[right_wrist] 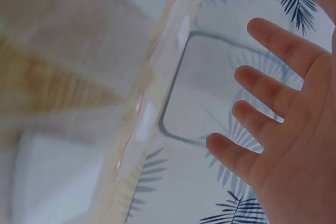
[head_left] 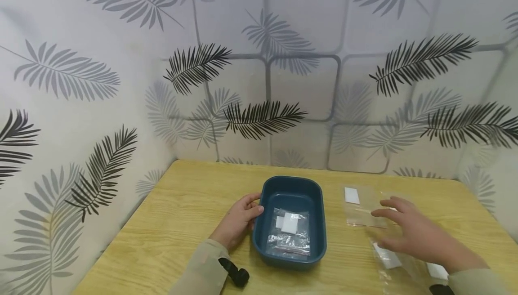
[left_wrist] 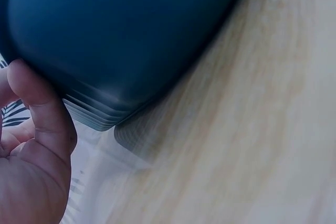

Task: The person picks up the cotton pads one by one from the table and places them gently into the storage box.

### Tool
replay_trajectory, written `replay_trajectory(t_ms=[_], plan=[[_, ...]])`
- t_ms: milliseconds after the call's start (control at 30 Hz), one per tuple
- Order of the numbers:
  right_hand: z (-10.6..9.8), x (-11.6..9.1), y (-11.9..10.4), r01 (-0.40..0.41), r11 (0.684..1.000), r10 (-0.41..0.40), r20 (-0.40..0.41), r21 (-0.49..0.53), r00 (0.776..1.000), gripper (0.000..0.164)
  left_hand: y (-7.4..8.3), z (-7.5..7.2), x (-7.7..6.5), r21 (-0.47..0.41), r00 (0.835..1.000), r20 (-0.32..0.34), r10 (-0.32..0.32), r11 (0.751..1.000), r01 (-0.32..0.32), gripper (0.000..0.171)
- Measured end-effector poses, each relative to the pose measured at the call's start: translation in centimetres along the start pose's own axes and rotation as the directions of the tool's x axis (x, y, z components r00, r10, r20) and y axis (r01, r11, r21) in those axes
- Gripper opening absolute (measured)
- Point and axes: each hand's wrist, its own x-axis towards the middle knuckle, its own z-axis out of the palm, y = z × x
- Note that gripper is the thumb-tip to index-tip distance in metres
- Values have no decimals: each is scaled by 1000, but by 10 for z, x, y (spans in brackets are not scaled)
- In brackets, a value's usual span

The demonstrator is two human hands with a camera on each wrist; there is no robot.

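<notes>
A dark blue plastic basin [head_left: 318,214] stands on the table, with clear zip bags [head_left: 289,241] holding white pieces inside it. My left hand [head_left: 238,218] holds the basin's left side, thumb over the rim and fingers outside; the left wrist view shows this thumb [left_wrist: 44,98] on the wall. Over the table's right part hovers my right hand [head_left: 417,232], holding nothing; its fingers [right_wrist: 268,85] are spread in the right wrist view. Beneath and around it lie several clear zip bags with white pieces, among them one bag [head_left: 358,214] just right of the basin.
The wooden table [head_left: 210,182] meets a wall [head_left: 299,146] papered with leaf prints at its far edge. Another zip bag [head_left: 387,259] lies near the right front, partly under my right hand. A black wrist strap piece [head_left: 234,273] sits at my left sleeve.
</notes>
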Motion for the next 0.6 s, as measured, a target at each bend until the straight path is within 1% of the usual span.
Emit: replay_trajectory(t_ms=[200,333,500,600], plan=[[0,-16,13,-28,1000,28,64,-10,998,66,-3,-2,0,-4,1000,-3,2,1000,-2,52],[5,-24,18,-37,999,39,103,-21,994,69,0,0,-1,1,1000,1,-4,1000,4,52],[11,-29,19,-8,1000,9,150,-7,989,72,3,2,-1,0,1000,7,-8,1000,8,51],[15,-30,18,1,1000,2,160,-17,987,72,2,1,-1,3,1000,5,-6,1000,6,51]])
